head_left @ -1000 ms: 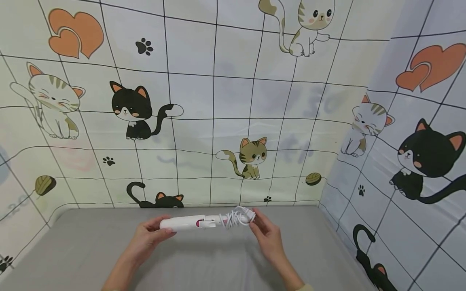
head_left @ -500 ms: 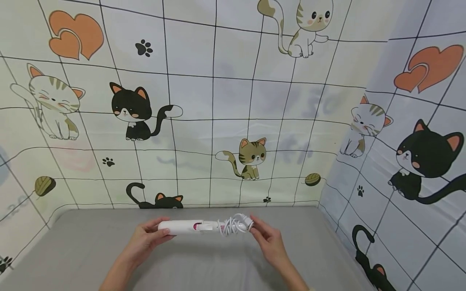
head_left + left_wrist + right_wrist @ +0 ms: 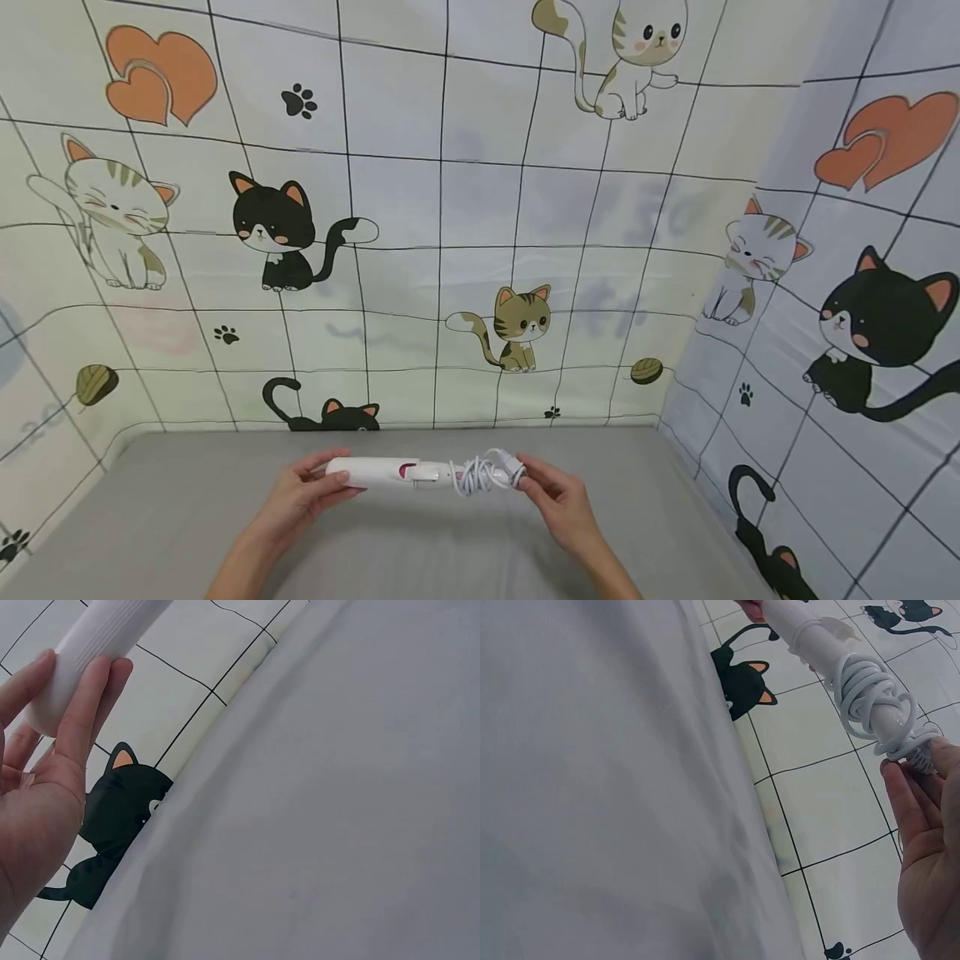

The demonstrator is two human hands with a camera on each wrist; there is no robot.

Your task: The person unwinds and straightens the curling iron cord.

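A grey cloth lies over the surface (image 3: 420, 554), with soft folds and faint shadows across it. Behind it and along both sides rises a pale wall covering (image 3: 397, 108), ruled with dark lines into squares and printed with cats, hearts, paw prints and balls of yarn. An olive tabby cat (image 3: 521, 329) is printed near the middle of the back, and a black cat (image 3: 348, 415) shows partly at the bottom, where the covering meets the cloth.

The back edge of the surface runs nearly level just beyond the hands; its sides slant outward toward the viewer. Grey cloth reaches well past the left hand (image 3: 303, 492) on one side and the right hand (image 3: 558, 504) on the other, while the strip between the hands and the back edge is narrow.

A white device (image 3: 378, 472), long and tubular, is held crosswise between the two hands, above the cloth, nearly level, with a soft shadow below. It has a magenta detail (image 3: 407, 470) near its middle, and a white cord (image 3: 476, 476) is wound in loops around its narrower part. The left hand's grip is closed to the width of the smooth, thick end, thumb against fingers. The right hand's grip is a tighter pinch at the corded end, thumb and fingertips touching it.
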